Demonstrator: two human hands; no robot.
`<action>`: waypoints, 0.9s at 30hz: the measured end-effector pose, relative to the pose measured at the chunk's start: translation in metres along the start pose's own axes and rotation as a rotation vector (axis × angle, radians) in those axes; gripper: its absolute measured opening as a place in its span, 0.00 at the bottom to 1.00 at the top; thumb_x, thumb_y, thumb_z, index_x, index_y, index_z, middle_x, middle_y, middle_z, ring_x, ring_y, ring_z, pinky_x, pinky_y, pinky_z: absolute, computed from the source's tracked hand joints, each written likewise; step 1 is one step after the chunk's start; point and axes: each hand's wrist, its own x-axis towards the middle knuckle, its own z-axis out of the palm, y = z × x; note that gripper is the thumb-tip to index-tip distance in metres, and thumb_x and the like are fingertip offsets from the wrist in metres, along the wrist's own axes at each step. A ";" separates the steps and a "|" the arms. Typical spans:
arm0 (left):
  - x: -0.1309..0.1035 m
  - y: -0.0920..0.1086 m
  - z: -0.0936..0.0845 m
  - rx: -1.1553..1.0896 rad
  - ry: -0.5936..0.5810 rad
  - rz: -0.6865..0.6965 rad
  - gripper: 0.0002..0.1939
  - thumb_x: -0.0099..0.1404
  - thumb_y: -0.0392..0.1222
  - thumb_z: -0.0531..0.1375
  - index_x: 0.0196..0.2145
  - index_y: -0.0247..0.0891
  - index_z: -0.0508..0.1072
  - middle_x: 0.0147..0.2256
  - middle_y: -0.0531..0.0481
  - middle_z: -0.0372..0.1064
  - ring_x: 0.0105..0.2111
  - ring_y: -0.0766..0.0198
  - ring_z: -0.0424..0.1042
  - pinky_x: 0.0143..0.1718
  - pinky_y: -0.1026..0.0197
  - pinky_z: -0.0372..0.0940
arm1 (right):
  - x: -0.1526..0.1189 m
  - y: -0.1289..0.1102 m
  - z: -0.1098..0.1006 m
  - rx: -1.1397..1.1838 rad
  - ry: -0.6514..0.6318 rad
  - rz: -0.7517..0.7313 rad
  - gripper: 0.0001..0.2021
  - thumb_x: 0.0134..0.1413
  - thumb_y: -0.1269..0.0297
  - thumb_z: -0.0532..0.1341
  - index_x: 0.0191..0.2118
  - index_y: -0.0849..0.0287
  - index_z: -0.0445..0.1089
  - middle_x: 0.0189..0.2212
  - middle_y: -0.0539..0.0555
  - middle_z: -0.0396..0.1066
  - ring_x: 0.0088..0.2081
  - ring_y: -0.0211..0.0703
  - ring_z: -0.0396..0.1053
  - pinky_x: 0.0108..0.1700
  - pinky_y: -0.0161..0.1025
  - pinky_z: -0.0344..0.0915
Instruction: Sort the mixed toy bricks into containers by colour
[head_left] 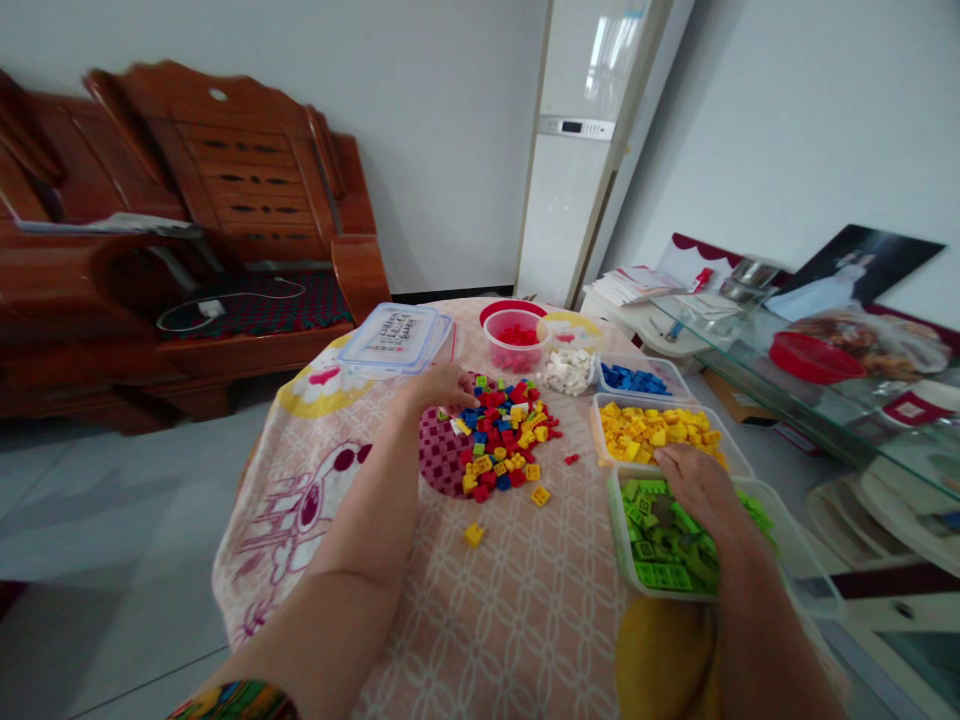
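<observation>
My left hand (444,388) is at the left edge of a pile of mixed toy building bricks (499,430) in red, yellow, blue, green and white. Its fingers are bent together against the pile, and whatever is in them is hidden. My right hand (694,482) reaches over a box of green bricks (660,540), its fingertips at the near edge of a box of yellow bricks (652,430). Those fingers are drawn together; I cannot see what they hold. Two loose yellow bricks, one a yellow brick (474,535), lie in front of the pile.
Behind the pile stand a round tub of red bricks (516,335), a heap of white bricks (568,370) and a box of blue bricks (634,380). Stacked lids (394,335) lie at the back left. A glass shelf (787,370) flanks the table on the right.
</observation>
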 end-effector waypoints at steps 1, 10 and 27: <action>0.000 0.002 0.003 -0.005 -0.020 -0.012 0.09 0.47 0.42 0.70 0.22 0.37 0.75 0.17 0.51 0.72 0.19 0.61 0.73 0.22 0.66 0.63 | 0.000 0.000 0.000 0.007 0.000 -0.003 0.20 0.69 0.63 0.47 0.33 0.58 0.73 0.36 0.62 0.79 0.40 0.50 0.74 0.45 0.43 0.65; 0.001 0.027 0.021 -0.224 -0.014 0.225 0.09 0.50 0.39 0.68 0.32 0.36 0.80 0.25 0.51 0.78 0.24 0.63 0.77 0.25 0.67 0.68 | -0.001 0.001 0.002 0.022 0.032 -0.015 0.19 0.69 0.63 0.47 0.32 0.57 0.72 0.35 0.61 0.78 0.39 0.50 0.74 0.44 0.43 0.64; 0.012 0.062 0.075 0.333 0.284 0.433 0.09 0.60 0.36 0.62 0.34 0.39 0.84 0.36 0.45 0.80 0.40 0.56 0.77 0.43 0.61 0.67 | -0.001 -0.001 0.000 0.004 -0.001 -0.001 0.20 0.70 0.64 0.46 0.33 0.58 0.73 0.37 0.63 0.79 0.40 0.51 0.74 0.45 0.44 0.64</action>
